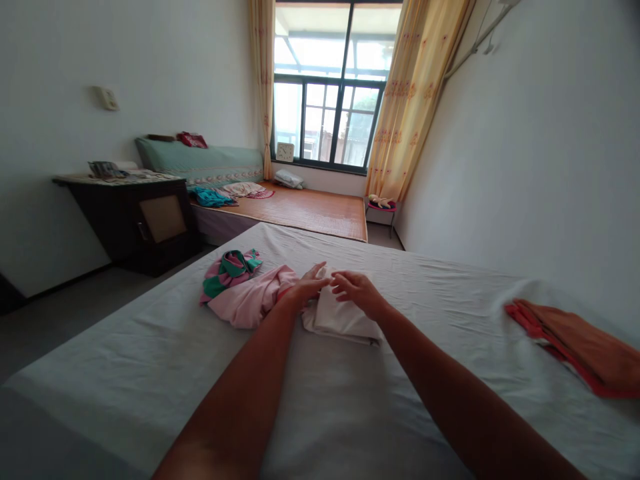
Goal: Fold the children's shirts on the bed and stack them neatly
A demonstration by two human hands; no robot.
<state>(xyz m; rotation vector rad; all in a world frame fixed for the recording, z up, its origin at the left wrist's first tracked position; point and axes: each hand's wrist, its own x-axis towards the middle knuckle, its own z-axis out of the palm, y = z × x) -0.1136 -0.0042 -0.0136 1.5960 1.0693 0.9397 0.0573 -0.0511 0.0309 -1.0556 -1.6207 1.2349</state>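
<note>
- Under the white cloth, the light bedsheet [165,373] is creased; a flatter base would probably help keep edges straight.
- The white cloth [345,320] is laid as a flattened, folded bundle on the sheet, its near edge doubled; that edge is best kept aligned while the upper layer is handled.
- At the white cloth's far left corner, the left hand [307,288] is placed, thumb and fingers parted; whether fabric is gripped between them cannot be told.
- Over the white cloth's far part, the right hand [361,293] is held with fingers bent and loosely apart; contact cannot be made out. Light, flat fingertips would likely leave fewer wrinkles than a pinch.
- To the right of the white cloth, well apart, folded orange and red clothes [590,343] are stacked.
- Just left of the white cloth, a pink garment [250,301] is bunched; it should be kept from being dragged along.
- Beyond that, left of the white cloth, a green-and-pink garment [233,267] is crumpled.
</note>
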